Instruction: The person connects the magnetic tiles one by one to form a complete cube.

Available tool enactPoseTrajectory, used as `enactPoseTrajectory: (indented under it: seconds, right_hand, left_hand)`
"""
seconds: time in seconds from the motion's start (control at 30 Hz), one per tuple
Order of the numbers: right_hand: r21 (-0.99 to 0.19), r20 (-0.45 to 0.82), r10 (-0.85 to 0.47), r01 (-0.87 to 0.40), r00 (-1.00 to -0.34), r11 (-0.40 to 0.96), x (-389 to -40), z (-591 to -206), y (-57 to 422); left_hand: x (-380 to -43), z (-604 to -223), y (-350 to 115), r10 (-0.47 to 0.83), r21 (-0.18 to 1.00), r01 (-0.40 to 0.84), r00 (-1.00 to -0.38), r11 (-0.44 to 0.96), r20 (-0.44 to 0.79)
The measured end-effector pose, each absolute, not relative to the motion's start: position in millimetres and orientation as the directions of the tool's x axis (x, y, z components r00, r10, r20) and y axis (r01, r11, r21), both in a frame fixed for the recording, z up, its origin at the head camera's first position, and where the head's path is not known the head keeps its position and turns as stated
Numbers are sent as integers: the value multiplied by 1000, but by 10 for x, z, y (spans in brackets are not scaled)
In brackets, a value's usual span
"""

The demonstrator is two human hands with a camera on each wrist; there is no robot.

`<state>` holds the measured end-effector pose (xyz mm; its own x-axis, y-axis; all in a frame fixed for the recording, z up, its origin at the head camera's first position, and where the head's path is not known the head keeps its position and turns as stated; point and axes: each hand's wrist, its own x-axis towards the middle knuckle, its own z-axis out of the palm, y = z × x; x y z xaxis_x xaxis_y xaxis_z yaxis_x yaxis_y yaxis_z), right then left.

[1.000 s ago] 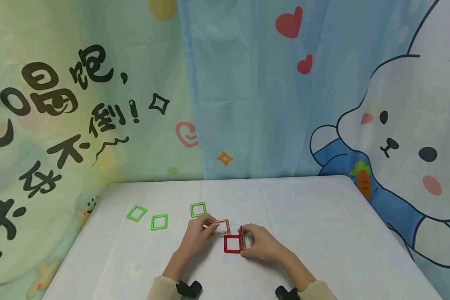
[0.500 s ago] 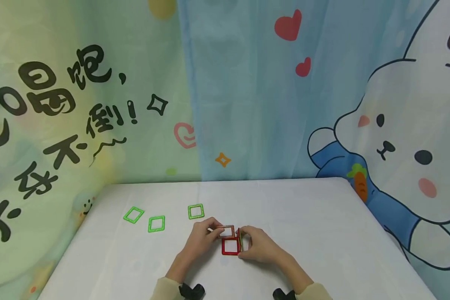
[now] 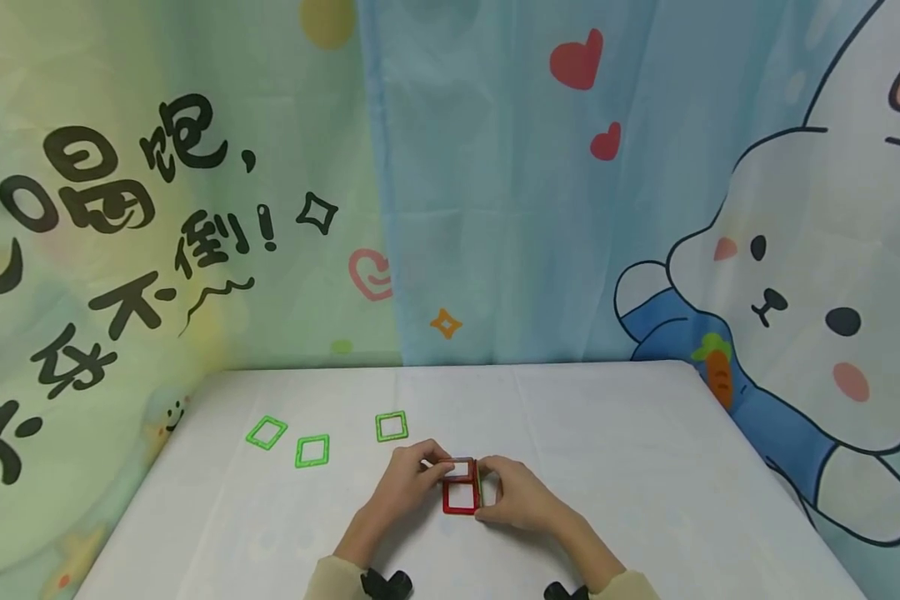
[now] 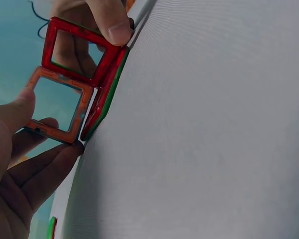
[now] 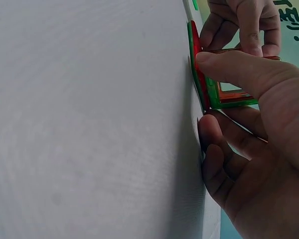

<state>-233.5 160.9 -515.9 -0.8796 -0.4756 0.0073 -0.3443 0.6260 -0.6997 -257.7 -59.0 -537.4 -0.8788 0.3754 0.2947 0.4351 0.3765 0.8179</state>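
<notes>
A square red magnetic tile (image 3: 459, 511) with an open middle lies flat on the table. My left hand (image 3: 411, 479) pinches an orange magnetic tile (image 4: 50, 132) standing upright along the flat tile's far edge. My right hand (image 3: 525, 497) holds a second upright tile (image 4: 79, 30) at the flat tile's right edge, red on one face and green (image 5: 234, 104) on the other. In the left wrist view, the two upright tiles meet at a corner. My fingers partly hide both in the head view.
Three green-edged square tiles lie further left on the white table (image 3: 607, 433): a tilted one (image 3: 277, 422), one beside it (image 3: 312, 465), and one behind my left hand (image 3: 392, 438). A printed curtain (image 3: 495, 208) hangs behind the table.
My left hand has moved right and slightly nearer, bringing the orange tile from apart to the flat tile's far edge, against the right upright tile. My right hand stays in about the same place.
</notes>
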Motion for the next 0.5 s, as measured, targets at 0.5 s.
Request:
enactPoseTrajectory:
  seconds: [0.5]
  right_hand:
    - [-766,-18,-470,-290,-883,574,-2324,-5179,1640]
  left_hand:
    - [-2612,-5351,-563,416,842,407,-875,355,247]
